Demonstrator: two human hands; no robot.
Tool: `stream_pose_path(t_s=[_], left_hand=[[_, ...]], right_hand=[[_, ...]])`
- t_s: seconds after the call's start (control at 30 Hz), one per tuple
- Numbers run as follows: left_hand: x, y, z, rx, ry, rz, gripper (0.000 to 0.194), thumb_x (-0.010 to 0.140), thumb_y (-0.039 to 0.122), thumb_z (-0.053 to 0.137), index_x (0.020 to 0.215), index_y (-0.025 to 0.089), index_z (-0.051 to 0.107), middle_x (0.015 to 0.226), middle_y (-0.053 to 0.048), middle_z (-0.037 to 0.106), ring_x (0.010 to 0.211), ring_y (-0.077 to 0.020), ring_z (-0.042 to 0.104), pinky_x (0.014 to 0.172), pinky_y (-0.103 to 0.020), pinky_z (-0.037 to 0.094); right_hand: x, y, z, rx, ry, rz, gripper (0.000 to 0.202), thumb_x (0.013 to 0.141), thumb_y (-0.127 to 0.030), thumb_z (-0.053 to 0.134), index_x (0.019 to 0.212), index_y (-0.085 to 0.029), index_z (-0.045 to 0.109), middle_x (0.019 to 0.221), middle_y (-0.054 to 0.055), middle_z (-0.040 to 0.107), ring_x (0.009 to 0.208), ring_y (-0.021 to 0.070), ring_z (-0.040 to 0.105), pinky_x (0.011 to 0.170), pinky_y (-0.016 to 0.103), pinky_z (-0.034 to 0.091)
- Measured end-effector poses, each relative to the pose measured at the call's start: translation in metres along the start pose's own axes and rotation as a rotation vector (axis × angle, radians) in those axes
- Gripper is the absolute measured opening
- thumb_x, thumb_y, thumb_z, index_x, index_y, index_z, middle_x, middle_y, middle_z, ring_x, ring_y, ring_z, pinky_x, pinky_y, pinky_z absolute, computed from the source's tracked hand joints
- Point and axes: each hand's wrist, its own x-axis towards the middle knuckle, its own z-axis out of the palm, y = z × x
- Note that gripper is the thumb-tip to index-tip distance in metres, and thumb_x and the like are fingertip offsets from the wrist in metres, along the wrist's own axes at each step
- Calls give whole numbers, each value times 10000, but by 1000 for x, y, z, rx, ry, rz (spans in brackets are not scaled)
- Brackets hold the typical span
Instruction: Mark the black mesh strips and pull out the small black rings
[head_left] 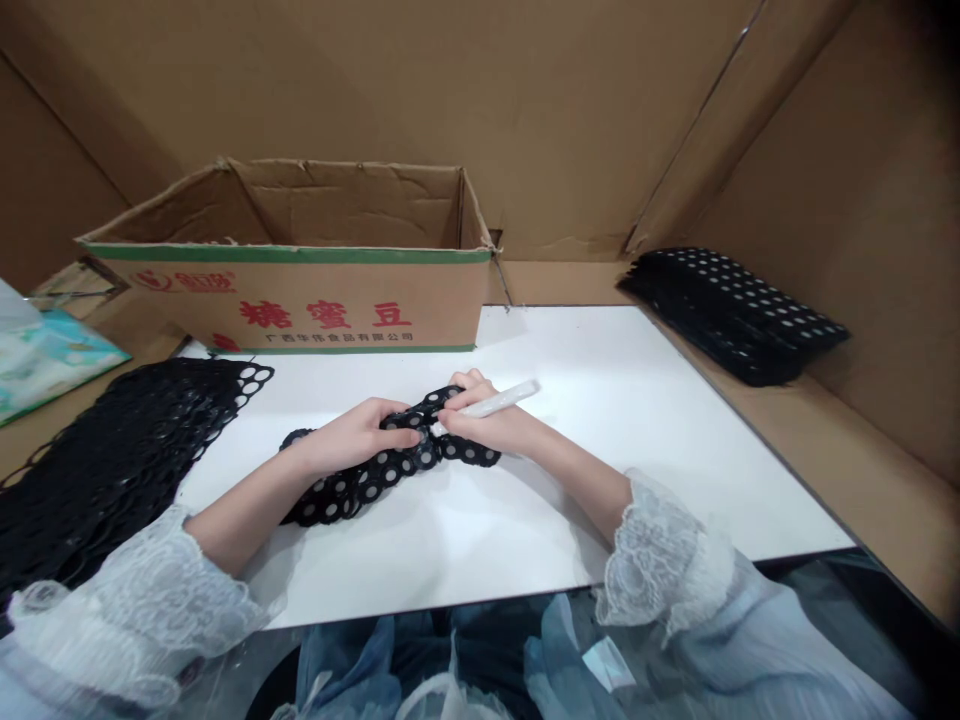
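Observation:
On the white board in front of me lies a bunched sheet of black linked rings [349,492], with pale round centres showing. My left hand [360,435] is closed on its middle part, thumb on top. Held in my right hand [480,415] is a white pen-shaped tool [504,398]. Its tip meets the black rings beside my left thumb, and its back end points up to the right. The fingers of my right hand also touch the far edge of the ring sheet. What is under my fingers is hidden.
An open cardboard box [360,290] with red lettering stands behind the white board [600,400]. A stack of black ring sheets [112,460] lies at the left, near a teal-and-white packet [60,355]. Another black dotted stack [735,315] rests at right. Tall cardboard walls [562,120] enclose the place.

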Motion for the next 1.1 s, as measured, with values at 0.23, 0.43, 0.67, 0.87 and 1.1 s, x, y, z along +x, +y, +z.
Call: stream_pose_path(t_s=[0.23, 0.43, 0.67, 0.87, 1.1], left_hand=[[0, -1, 0, -28, 6, -21, 293, 707, 410, 532, 837, 154, 589, 794, -23, 595, 711, -179, 520, 664, -289, 422], [1, -4, -1, -20, 20, -37, 311, 704, 436, 539, 818, 150, 587, 766, -24, 591, 686, -180, 523, 653, -297, 422], [1, -5, 0, -56, -7, -9, 269, 725, 414, 540, 788, 153, 558, 802, -21, 590, 696, -165, 519, 666, -285, 406], [1, -6, -1, -58, -4, -5, 263, 726, 405, 538, 781, 149, 557, 749, -8, 575, 639, -142, 498, 610, -257, 388], [0, -5, 5, 21, 78, 5, 309, 737, 423, 496, 816, 133, 569, 742, -18, 566, 656, -156, 493, 607, -264, 391]], right_hand=[[1, -4, -2, 104, -49, 76, 330, 764, -242, 443, 440, -180, 433, 760, 25, 461, 927, 180, 407, 864, 323, 335], [0, 0, 1, 69, -3, 35, 311, 769, -266, 444, 470, -181, 455, 823, 23, 476, 931, 183, 393, 859, 332, 328], [-1, -1, 1, 70, -18, 44, 344, 786, -259, 425, 452, -176, 425, 766, 21, 464, 929, 175, 397, 865, 321, 331], [-1, 0, 0, 65, -25, 13, 348, 794, -269, 423, 457, -179, 437, 770, 22, 460, 931, 170, 395, 873, 312, 325], [-2, -2, 17, -185, 174, -11, 333, 786, -293, 438, 482, -168, 493, 804, 35, 449, 878, 184, 353, 788, 336, 296]])
